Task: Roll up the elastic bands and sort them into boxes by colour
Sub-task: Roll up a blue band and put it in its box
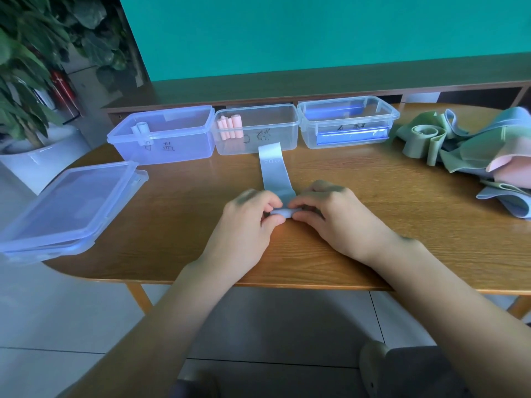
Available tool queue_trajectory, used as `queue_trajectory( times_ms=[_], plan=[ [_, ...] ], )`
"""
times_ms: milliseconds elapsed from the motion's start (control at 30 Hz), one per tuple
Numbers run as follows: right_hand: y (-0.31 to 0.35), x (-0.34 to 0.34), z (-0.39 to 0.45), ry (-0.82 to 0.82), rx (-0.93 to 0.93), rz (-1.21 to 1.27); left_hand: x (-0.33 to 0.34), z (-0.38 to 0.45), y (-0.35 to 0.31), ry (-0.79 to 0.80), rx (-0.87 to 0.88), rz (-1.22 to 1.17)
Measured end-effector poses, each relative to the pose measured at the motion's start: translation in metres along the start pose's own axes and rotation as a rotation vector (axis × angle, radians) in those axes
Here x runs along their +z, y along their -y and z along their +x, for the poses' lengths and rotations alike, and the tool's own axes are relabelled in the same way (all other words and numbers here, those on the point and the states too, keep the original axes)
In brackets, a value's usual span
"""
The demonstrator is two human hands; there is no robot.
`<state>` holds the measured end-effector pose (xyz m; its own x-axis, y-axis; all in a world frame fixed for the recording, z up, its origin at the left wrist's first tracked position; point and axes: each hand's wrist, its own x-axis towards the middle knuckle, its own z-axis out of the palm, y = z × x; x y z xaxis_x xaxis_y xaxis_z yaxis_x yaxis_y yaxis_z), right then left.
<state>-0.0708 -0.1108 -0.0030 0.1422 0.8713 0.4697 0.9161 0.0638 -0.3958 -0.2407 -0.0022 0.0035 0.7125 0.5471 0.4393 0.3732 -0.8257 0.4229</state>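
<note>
Left hand (pixel 253 209) and right hand (pixel 321 208) pinch the blue band (pixel 275 173)'s rolled end between them, its flat length beyond.

A wooden bench (pixel 373 196) with rounded corners stands on a pale tiled floor (pixel 71 311), in front of a long low wooden shelf (pixel 287 84) that runs along a teal wall (pixel 316 33). At the far left a leafy plant (pixel 31 61) rises from a white pot (pixel 40 162) — behind its leaves stands something red (pixel 61 91), too blurred to identify.
</note>
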Motion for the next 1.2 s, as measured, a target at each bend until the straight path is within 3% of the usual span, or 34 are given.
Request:
queue_trajectory(
  times_ms=[200, 467, 867, 1200],
  plan=[
    [0.011, -0.008, -0.017, 0.033, -0.028, 0.026, -0.005, -0.017, -0.002, 0.002, 0.056, -0.016],
    [0.024, -0.018, -0.03, 0.119, 0.068, 0.157, -0.012, -0.04, -0.005, 0.007, 0.081, -0.03],
    [0.019, -0.013, -0.025, -0.001, -0.022, 0.042, -0.009, -0.03, -0.001, 0.018, 0.041, 0.033],
    [0.015, -0.011, -0.018, 0.033, 0.018, 0.107, -0.012, -0.024, 0.002, 0.009, 0.037, -0.063]
  ],
)
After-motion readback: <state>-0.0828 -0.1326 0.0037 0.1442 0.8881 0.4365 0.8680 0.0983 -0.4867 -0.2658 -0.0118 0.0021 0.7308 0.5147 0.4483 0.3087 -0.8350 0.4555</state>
